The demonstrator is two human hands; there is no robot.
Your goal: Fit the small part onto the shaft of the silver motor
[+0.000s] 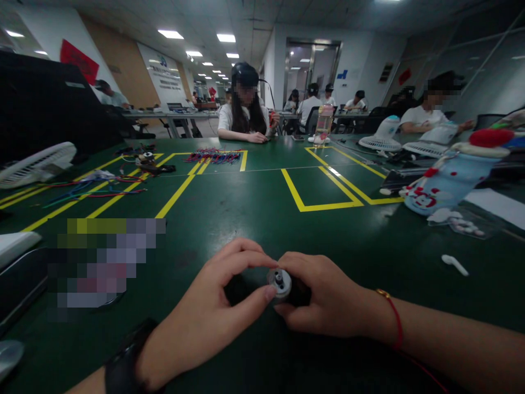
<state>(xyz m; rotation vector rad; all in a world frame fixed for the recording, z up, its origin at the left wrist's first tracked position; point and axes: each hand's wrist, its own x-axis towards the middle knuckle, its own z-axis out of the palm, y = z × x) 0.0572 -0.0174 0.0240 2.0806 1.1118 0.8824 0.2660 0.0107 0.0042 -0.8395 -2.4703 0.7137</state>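
Observation:
A small silver motor (pixel 279 283) stands on end just above the green table's near part, its round face up. A short dark shaft with small dark holes beside it shows in that face. My left hand (pixel 223 303) pinches the motor's rim from the left, thumb in front and index finger behind, the fingers arched with a gap before the palm. From the right, my right hand (pixel 322 293) curls round the motor's side, thumb low and fingers at the back. The motor's lower part is hidden, so I cannot tell whether it touches the table.
Yellow tape marks cross the green table (pixel 229 202). Red and blue wires (pixel 215 156) lie far off, with more at the left. At right are a blue cup (pixel 443 178), a white earbud (pixel 455 265) and small fans (pixel 381 135). A co-worker (pixel 245 109) sits opposite.

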